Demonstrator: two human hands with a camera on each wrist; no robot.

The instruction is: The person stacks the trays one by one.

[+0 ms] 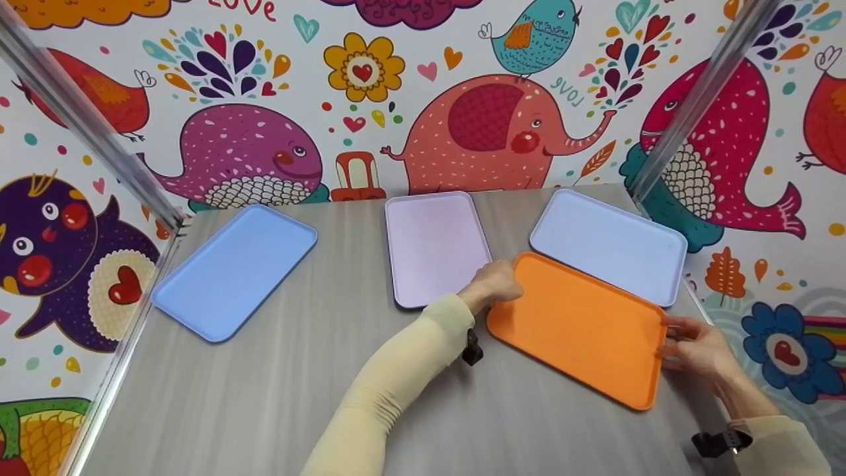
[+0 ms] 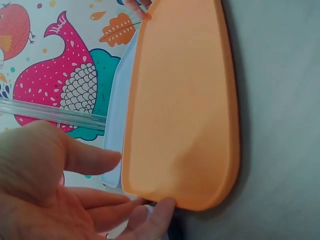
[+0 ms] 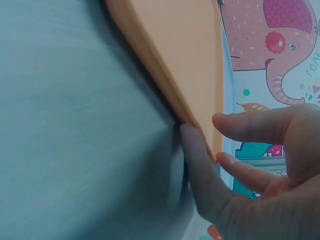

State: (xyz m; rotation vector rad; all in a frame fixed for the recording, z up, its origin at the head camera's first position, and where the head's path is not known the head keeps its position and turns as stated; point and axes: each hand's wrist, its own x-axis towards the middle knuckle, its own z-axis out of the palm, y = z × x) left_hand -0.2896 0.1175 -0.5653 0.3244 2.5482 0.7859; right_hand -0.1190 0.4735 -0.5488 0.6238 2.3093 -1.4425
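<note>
While fingers [image 3: 197, 172] hold the orange tray's [image 1: 581, 330] edges, tabletop [image 1: 515, 423] spreads in front.

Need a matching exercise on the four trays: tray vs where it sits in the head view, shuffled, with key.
Trays
1. Orange tray
2. Lilac tray
3. Darker blue tray
4. Paler blue tray

Places
A. Far left of the table
B. Back right of the table
C. Between the left hand and right hand
D. Middle of the table's back edge

Pairs: 1-C, 2-D, 3-A, 4-B
</note>
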